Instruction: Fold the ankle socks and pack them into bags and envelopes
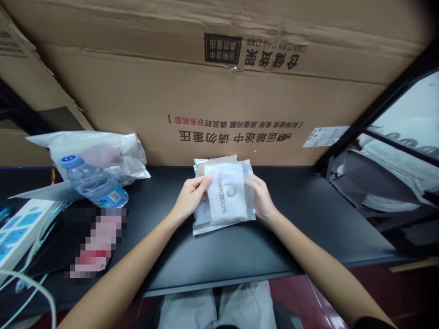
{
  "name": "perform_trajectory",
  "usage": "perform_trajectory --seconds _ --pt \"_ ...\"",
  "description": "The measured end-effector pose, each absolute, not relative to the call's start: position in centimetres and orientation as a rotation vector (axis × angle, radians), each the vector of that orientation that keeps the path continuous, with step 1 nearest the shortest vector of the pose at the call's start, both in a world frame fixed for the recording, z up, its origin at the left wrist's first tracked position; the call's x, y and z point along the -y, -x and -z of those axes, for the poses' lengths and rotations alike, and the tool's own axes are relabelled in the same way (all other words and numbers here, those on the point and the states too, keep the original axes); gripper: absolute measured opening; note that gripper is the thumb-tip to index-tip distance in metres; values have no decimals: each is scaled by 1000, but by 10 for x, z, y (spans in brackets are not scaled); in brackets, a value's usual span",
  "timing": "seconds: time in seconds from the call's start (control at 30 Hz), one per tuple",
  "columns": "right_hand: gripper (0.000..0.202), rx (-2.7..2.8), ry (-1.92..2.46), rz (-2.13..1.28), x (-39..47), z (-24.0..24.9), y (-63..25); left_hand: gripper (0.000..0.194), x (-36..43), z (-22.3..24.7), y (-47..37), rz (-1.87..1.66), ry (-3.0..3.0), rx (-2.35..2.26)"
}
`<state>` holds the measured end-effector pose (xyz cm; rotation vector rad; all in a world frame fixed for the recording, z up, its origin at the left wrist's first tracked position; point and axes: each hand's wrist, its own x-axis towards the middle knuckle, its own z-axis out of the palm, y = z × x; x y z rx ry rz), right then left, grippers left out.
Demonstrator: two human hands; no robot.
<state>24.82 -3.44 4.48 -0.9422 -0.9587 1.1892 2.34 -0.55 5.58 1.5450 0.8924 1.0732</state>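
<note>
Several flat plastic packages lie stacked in front of me on the black table, the top one a frosted zip bag (228, 194) with a white insert printed "ROCKBROS". My left hand (192, 194) grips the left edge of this bag, thumb on top and fingers underneath. On the other side, my right hand (263, 198) holds the bag's right edge, its fingers partly hidden behind the plastic. Beneath, another clear package (202, 226) sticks out at the left and bottom. What the bags contain cannot be made out.
A large cardboard sheet (154, 91) stands along the back of the black table (219, 262). To the left are a water bottle (96, 183), a white plastic bag (103, 146), a power strip (20, 228) and cables. A black metal frame (370, 100) rises at the right.
</note>
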Motion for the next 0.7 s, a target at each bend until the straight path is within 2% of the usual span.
perform_trajectory --seconds 0.13,0.3,0.4,0.53,0.6,0.7 --pt "24 678 686 -1040 19 -51 -266 51 -1 -55 -21 -1136 -1467 -909" --pt "27 514 725 -914 -15 -49 -330 52 -8 -52 -16 -1231 -1413 -981" --pt "32 558 947 -867 -30 -34 -363 51 -9 -52 -14 -1255 -1418 -1002" --pt "61 991 1456 -691 -37 -6 -382 48 -9 -53 -14 -1250 -1453 -1027" --pt "67 1183 1635 -517 -36 2 -383 48 -11 -53 -13 -1249 -1469 -1036" --pt "63 1393 1658 -108 -32 3 -379 49 -13 -52 -12 -1245 -1479 -1041"
